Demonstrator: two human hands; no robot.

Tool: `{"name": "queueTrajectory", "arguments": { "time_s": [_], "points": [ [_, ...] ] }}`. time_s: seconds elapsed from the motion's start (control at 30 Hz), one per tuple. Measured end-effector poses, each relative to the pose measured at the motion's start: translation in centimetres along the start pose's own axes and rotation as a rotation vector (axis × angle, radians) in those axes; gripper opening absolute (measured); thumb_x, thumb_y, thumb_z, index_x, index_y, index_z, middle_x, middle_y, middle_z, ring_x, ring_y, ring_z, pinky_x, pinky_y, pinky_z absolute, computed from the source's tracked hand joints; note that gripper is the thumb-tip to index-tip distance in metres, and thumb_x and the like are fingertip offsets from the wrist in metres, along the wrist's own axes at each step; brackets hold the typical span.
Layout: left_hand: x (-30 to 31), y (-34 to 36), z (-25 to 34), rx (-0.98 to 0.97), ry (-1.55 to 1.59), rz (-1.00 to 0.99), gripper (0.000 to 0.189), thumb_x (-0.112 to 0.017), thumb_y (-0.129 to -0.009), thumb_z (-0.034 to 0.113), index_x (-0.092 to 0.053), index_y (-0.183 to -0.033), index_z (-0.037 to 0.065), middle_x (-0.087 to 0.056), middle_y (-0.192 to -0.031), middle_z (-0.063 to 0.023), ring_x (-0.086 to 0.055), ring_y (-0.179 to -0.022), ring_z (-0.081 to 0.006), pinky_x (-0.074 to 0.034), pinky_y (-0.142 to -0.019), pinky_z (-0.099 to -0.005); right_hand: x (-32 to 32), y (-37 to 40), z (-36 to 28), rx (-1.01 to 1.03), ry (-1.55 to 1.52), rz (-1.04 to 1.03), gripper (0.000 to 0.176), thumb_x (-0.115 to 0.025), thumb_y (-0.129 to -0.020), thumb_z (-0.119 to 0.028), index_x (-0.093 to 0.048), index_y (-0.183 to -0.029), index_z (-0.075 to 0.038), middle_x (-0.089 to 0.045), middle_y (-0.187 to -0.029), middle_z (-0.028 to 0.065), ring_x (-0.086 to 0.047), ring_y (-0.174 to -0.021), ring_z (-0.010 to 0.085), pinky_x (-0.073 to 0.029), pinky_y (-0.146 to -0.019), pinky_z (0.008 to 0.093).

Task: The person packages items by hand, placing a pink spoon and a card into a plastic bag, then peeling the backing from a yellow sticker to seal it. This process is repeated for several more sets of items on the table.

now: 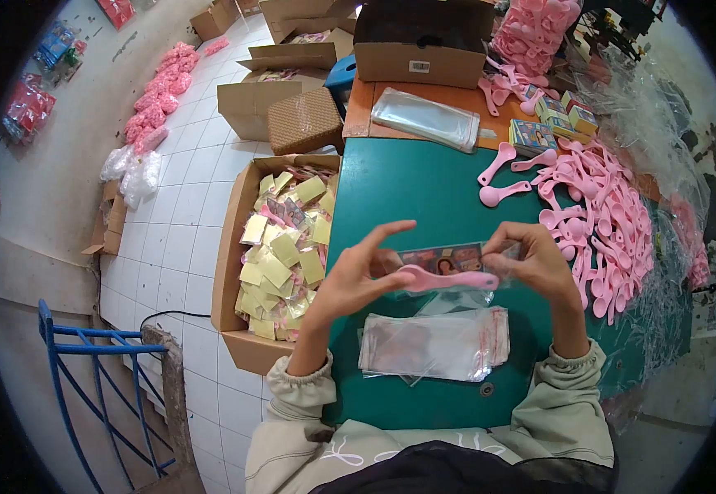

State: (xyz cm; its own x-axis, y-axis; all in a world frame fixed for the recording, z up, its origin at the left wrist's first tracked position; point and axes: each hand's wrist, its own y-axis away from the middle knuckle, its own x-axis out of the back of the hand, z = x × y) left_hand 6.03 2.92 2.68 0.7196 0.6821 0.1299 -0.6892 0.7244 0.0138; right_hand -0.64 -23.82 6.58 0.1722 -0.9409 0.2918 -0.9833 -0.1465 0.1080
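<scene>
Above the front of the green table, a pink plastic spoon (447,281) and a printed card (454,260) lie together in a clear plastic bag (502,250) between my hands. My left hand (358,276) grips the left end, thumb along the spoon's bowl and index finger raised. With thumb and fingers pinched, my right hand (539,262) holds the right end of the bag. Below them, a stack of clear plastic bags (424,344) rests on the table, some slightly askew.
Right of my hands spreads a pile of pink spoons (601,218). Small stacks of cards (532,136) and more clear bags (425,119) lie farther back. A cardboard box (242,247) of packed bags stands on the left, with a blue metal rack (102,349) nearer.
</scene>
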Motion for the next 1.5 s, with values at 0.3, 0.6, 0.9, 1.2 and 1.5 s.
{"name": "queueTrajectory", "arguments": {
  "time_s": [0.3, 0.6, 0.9, 1.2, 1.5],
  "points": [
    [-0.9, -0.2, -0.3, 0.025, 0.273, 0.047, 0.067, -0.069, -0.080, 0.007, -0.033, -0.137, 0.007, -0.062, -0.079, -0.0026, -0.055, -0.074, -0.0059, -0.046, -0.067, -0.0202, 0.2, -0.7, 0.3, -0.095, -0.115, -0.087, 0.010, -0.070, -0.075, -0.005, -0.062, -0.078, 0.001, -0.060, -0.073, 0.0004, -0.051, -0.062, 0.0051, -0.041, -0.054, 0.0216],
    [-3.2, -1.1, -2.9, 0.138, 0.214, 0.243, 0.061, -0.051, -0.093, 0.014, -0.014, -0.141, 0.007, -0.059, -0.102, -0.0160, -0.062, -0.094, -0.0221, -0.053, -0.079, -0.0323, -2.1, -1.2, 0.5, 0.250, 0.354, 0.221, 0.023, -0.067, -0.078, -0.008, -0.063, -0.100, -0.001, -0.064, -0.089, 0.0117, -0.062, -0.079, 0.0205, -0.050, -0.069, 0.0290],
    [-3.6, -1.3, -4.7, 0.228, 0.417, 0.055, 0.072, -0.051, -0.092, 0.007, -0.002, -0.144, 0.012, -0.057, -0.108, -0.0186, -0.060, -0.098, -0.0224, -0.053, -0.080, -0.0335, -3.5, -1.6, 2.0, 0.268, 0.569, -0.036, 0.029, -0.064, -0.081, -0.013, -0.061, -0.109, -0.009, -0.056, -0.112, 0.0118, -0.057, -0.097, 0.0282, -0.047, -0.083, 0.0358],
    [-4.4, -1.0, -3.9, 0.175, 0.098, 0.172, 0.083, -0.063, -0.081, -0.002, -0.011, -0.144, 0.014, -0.058, -0.108, -0.0143, -0.062, -0.092, -0.0185, -0.053, -0.079, -0.0299, -5.2, -2.4, 4.9, 0.250, 0.655, 0.113, 0.030, -0.059, -0.082, -0.007, -0.060, -0.111, -0.013, -0.049, -0.119, 0.0125, -0.053, -0.096, 0.0291, -0.046, -0.083, 0.0376],
    [-3.3, -0.2, -4.0, 0.172, -0.043, 0.178, 0.057, -0.060, -0.083, 0.002, -0.035, -0.134, 0.006, -0.064, -0.093, -0.0136, -0.066, -0.084, -0.0184, -0.054, -0.072, -0.0286, -5.4, -2.7, 5.4, 0.318, 0.792, 0.249, 0.032, -0.059, -0.081, -0.008, -0.058, -0.114, -0.011, -0.049, -0.118, 0.0142, -0.052, -0.099, 0.0302, -0.044, -0.082, 0.0403]
  ]
}}
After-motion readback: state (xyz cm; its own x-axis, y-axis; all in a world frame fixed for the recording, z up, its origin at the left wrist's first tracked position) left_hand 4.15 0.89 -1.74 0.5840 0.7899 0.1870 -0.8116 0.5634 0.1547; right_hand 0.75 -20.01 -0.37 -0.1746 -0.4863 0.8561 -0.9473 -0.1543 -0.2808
